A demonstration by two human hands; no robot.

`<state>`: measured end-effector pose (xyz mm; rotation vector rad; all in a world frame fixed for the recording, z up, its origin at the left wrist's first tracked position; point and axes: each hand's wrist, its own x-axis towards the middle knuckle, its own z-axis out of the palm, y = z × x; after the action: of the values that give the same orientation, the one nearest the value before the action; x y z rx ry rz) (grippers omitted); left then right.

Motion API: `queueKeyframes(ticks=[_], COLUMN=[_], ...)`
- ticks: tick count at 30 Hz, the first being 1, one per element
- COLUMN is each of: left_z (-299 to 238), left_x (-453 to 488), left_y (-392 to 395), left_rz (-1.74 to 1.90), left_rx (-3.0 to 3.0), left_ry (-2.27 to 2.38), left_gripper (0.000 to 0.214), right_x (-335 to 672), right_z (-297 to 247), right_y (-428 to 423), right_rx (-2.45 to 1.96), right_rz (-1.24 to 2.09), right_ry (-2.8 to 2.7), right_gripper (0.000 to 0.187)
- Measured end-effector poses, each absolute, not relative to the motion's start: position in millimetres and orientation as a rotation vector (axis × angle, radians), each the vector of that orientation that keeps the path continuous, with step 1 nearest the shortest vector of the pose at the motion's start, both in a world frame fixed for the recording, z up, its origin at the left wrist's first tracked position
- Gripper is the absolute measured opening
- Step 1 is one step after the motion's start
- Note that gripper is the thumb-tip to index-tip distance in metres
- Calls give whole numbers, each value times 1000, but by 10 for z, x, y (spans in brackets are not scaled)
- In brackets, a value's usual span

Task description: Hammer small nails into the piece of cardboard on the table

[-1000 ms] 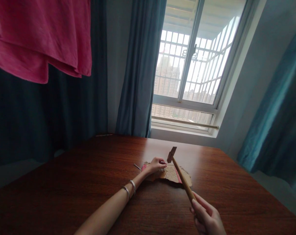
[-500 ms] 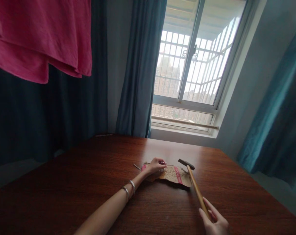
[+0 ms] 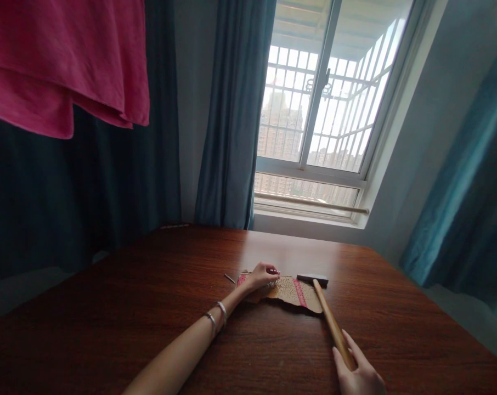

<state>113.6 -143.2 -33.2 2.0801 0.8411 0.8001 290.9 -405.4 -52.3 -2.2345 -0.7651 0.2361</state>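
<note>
My left hand (image 3: 262, 275) rests on a piece of brown cardboard (image 3: 289, 293) with pink stripes and many small holes. Its fingers are curled and pinched at something tiny that I cannot make out. A hammer (image 3: 326, 315) with a wooden handle lies flat on the table, its dark head (image 3: 312, 279) just right of the cardboard. My right hand (image 3: 357, 372) at the bottom edge is wrapped round the end of the handle. Bracelets circle my left wrist.
A loose nail (image 3: 230, 278) lies on the dark wooden table (image 3: 150, 318) left of the cardboard. A window (image 3: 318, 104) with blue curtains stands beyond the far edge. Pink cloth (image 3: 63, 60) hangs at upper left.
The hammer, raised over the cardboard a second ago, has swung right and down until it lies on the table. My left hand has stayed on the cardboard.
</note>
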Motion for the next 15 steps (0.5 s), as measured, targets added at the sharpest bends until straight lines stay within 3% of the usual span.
queueKeyframes(ticks=[8, 15], left_z=[-369, -366], left_x=[1144, 1149], left_y=[-1405, -1418], left_rz=[818, 886], left_rx=[2063, 2074], left_ry=[828, 793], left_gripper=[25, 43], right_x=[2998, 3119], right_z=[-758, -911], right_y=[-4039, -4035], right_rx=[-2051, -2013], right_rz=[-61, 25], right_ry=[-1037, -1124], right_gripper=[44, 44])
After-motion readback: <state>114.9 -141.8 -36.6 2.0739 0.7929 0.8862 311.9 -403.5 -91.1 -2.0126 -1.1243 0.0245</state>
